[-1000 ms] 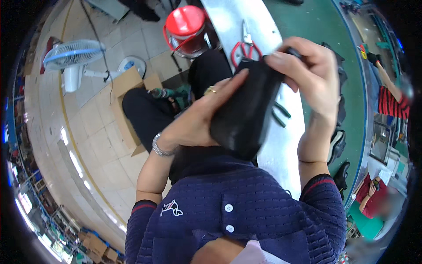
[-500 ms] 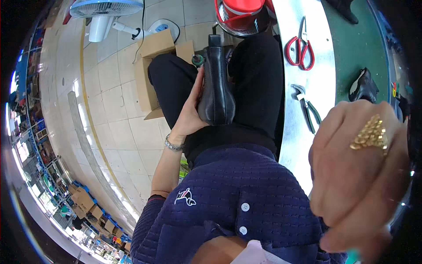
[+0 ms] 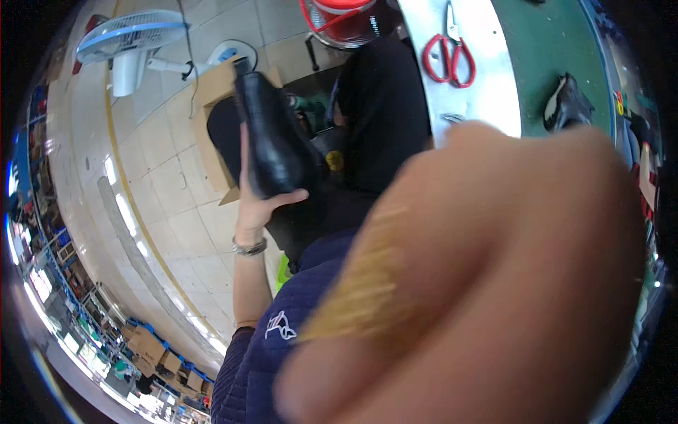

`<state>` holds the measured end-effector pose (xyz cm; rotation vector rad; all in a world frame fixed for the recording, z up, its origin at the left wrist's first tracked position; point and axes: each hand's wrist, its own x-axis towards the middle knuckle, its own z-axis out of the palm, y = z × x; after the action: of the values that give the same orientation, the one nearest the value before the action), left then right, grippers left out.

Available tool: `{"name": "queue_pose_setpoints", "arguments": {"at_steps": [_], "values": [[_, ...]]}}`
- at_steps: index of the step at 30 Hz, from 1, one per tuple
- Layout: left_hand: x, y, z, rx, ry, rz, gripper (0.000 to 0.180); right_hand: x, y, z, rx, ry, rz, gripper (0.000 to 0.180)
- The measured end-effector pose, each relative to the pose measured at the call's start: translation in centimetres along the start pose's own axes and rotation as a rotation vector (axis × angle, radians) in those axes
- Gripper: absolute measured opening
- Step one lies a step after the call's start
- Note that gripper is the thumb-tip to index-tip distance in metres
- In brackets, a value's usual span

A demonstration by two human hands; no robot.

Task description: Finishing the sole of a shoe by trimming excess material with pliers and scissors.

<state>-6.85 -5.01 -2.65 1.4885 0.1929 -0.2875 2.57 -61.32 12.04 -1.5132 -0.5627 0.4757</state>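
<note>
the left hand holds a glossy black leather shoe from below, with the thumb wrapped over its lower end and the fingers closed behind it, so the grip is firm. the shoe stands almost upright, tilted a little, over the person's lap and in front of the open brown cardboard box that lies on the tiled floor. a silver metal bracelet sits on the left wrist, below the shoe.

the right hand is very close to the camera, to the right of the shoe, and fills much of the picture as a blurred shape; i cannot tell if its fingers are open or closed, or if they hold anything.

further right of the shoe, red-handled scissors lie on the pale strip of the tabletop. another dark shoe piece rests on the green part, well apart from the held shoe. a white and blue standing fan is on the floor, up and left of the shoe.
</note>
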Motion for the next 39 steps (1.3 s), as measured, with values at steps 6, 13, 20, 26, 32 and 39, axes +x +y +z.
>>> {"name": "queue_pose_setpoints", "arguments": {"at_steps": [6, 13, 20, 26, 32, 39], "values": [[-4.0, -2.9, -7.2, -0.38, 0.162, -0.175, 0.079, 15.9, -1.7, 28.1, 0.051, -0.073, 0.021, 0.027], [-4.0, -3.4, -8.8, -0.597, 0.099, -0.052, 0.055, 21.2, -2.7, 35.5, 0.068, -0.163, 0.056, 0.031], [-3.2, 0.6, -5.2, -0.576, 0.151, -0.277, 0.055, 18.8, 4.7, 28.7, -0.207, 0.075, -0.057, 0.013], [0.0, 3.0, -3.4, -0.358, 0.187, -0.381, 0.064, 2.6, 16.4, 20.0, -1.319, 0.482, 0.619, 0.062], [3.6, 5.0, -1.3, -0.217, 0.095, -0.349, 0.08, 0.3, 15.7, 19.4, -0.81, 0.537, 0.938, 0.059], [4.3, 2.6, -0.6, 0.254, 0.222, -0.075, 0.071, 12.5, 6.5, 23.4, 0.21, 0.279, 0.802, 0.057]]}}
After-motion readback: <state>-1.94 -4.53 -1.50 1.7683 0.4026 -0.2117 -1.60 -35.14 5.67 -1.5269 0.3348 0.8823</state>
